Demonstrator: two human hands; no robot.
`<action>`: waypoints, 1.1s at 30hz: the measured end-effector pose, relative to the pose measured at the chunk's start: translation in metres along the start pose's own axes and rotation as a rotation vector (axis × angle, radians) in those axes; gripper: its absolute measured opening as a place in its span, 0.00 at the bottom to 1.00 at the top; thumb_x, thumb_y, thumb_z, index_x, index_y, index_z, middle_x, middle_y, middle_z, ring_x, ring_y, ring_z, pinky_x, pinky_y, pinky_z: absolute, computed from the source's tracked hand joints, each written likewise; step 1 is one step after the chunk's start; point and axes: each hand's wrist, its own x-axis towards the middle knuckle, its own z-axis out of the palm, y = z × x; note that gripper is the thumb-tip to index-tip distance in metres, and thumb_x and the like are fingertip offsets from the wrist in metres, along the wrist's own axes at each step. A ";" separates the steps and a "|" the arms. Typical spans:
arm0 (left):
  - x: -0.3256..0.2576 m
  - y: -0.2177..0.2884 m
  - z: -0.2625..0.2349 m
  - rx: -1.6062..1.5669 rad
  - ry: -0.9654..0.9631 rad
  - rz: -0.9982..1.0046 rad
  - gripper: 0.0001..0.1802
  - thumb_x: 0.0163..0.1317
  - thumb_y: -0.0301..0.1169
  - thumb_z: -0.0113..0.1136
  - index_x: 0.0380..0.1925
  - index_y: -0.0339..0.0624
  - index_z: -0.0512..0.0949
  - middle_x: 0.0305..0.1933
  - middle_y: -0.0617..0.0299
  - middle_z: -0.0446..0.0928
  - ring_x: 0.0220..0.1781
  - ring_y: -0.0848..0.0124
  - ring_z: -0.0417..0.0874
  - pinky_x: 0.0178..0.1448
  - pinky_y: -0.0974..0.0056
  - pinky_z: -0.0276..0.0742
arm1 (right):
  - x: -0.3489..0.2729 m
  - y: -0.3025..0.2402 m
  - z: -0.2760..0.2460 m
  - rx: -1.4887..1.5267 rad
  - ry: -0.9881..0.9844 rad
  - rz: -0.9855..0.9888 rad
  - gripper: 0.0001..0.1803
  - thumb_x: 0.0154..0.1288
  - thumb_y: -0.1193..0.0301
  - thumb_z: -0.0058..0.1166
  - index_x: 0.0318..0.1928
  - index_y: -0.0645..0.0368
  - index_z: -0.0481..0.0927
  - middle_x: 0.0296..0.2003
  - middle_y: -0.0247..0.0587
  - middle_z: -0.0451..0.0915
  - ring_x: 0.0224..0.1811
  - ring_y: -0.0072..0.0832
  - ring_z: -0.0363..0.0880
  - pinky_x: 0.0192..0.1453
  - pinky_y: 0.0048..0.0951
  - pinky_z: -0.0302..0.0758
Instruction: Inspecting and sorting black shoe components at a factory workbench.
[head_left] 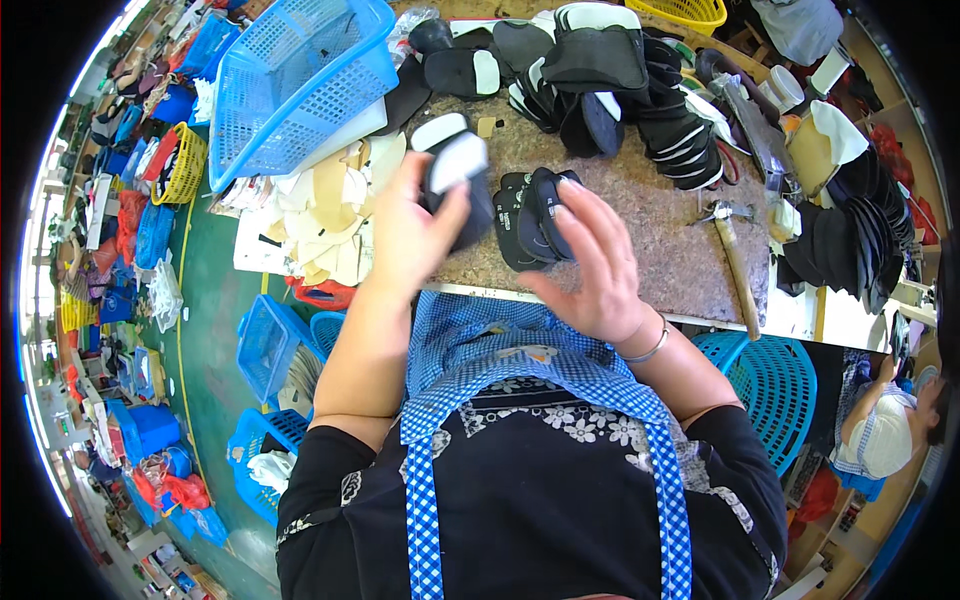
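My left hand (410, 235) grips a black shoe piece with a white patch (458, 170) just above the worn brown worktable (640, 215). Beside it, my right hand (590, 255) hovers with fingers spread over a small stack of black pieces (528, 215), fingertips touching its right side. A larger heap of black and white shoe pieces (610, 85) lies at the far side of the table.
A blue plastic basket (300, 80) leans at the table's far left over cream-coloured cut scraps (330, 215). A hammer (738, 265) lies to the right. Blue baskets (265, 340) stand on the green floor; another person (885, 430) sits at lower right.
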 end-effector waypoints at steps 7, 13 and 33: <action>-0.052 0.027 -0.002 -0.549 -0.532 -0.233 0.17 0.49 0.31 0.64 0.36 0.33 0.73 0.32 0.64 0.74 0.35 0.78 0.73 0.39 0.72 0.71 | -0.008 -0.019 0.024 0.641 -0.212 0.447 0.40 0.48 0.75 0.60 0.61 0.64 0.53 0.57 0.51 0.62 0.59 0.39 0.63 0.61 0.34 0.61; -0.066 0.014 0.002 -1.087 -0.398 -0.740 0.15 0.62 0.31 0.50 0.44 0.33 0.72 0.39 0.61 0.76 0.40 0.77 0.75 0.46 0.72 0.70 | -0.026 -0.017 0.022 1.354 -0.191 1.059 0.26 0.62 0.77 0.46 0.59 0.63 0.56 0.50 0.41 0.69 0.51 0.23 0.69 0.54 0.26 0.68; -0.061 0.013 0.022 -0.319 -0.063 -0.324 0.08 0.64 0.30 0.44 0.34 0.38 0.71 0.25 0.60 0.72 0.28 0.74 0.72 0.33 0.69 0.68 | -0.017 -0.029 0.011 1.942 -0.321 1.447 0.14 0.63 0.68 0.47 0.45 0.64 0.71 0.41 0.42 0.75 0.42 0.28 0.76 0.49 0.37 0.75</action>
